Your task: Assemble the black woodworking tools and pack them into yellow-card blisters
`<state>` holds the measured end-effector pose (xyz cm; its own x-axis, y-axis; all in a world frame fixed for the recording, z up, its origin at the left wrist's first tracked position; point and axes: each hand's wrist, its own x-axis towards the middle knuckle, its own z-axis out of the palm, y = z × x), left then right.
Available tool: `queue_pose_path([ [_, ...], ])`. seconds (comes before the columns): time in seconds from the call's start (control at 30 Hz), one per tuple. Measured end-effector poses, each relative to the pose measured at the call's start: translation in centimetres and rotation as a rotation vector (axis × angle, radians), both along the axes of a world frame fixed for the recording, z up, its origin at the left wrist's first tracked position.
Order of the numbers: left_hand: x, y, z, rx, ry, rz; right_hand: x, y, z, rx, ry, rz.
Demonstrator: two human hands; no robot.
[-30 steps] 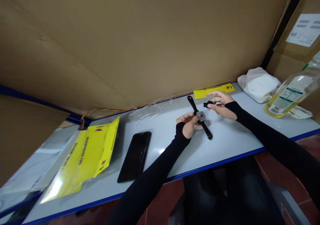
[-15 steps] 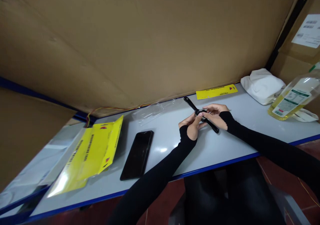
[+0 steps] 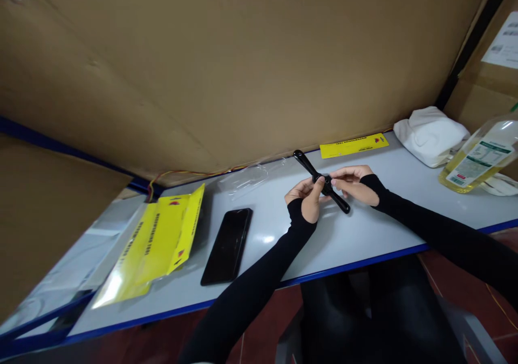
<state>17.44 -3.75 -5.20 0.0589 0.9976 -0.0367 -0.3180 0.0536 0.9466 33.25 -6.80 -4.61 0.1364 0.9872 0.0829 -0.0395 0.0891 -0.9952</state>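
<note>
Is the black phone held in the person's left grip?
No, the black phone lies on the table, while the left grip holds the black two-handled tool.

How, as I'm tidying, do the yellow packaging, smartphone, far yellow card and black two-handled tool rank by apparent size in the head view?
1. Yellow packaging
2. Smartphone
3. Too alike: far yellow card, black two-handled tool

Workshop or packing bench, can't tell which. Evidence: narrow pale-grey tabletop with blue edging (image 3: 364, 232), tall brown cardboard partition (image 3: 243, 73), blue metal frame bar (image 3: 60, 147), brown cardboard side panel (image 3: 485, 91) with white barcode label (image 3: 505, 43), yellow printed tool-packaging cards (image 3: 164, 240), black two-handled hand tool (image 3: 327, 187). Red tiled floor (image 3: 263, 326) below.
</note>
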Motion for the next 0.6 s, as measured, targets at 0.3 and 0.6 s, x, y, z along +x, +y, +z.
queue_pose_path([
  [0.3, 0.2, 0.2, 0.3, 0.020, 0.018, 0.027, -0.5, -0.1, -0.2, 0.046, -0.035, -0.034],
  [0.6, 0.0, 0.3, 1.3, -0.023, 0.049, 0.036, -0.1, -0.3, 0.2, 0.061, -0.059, 0.013],
])
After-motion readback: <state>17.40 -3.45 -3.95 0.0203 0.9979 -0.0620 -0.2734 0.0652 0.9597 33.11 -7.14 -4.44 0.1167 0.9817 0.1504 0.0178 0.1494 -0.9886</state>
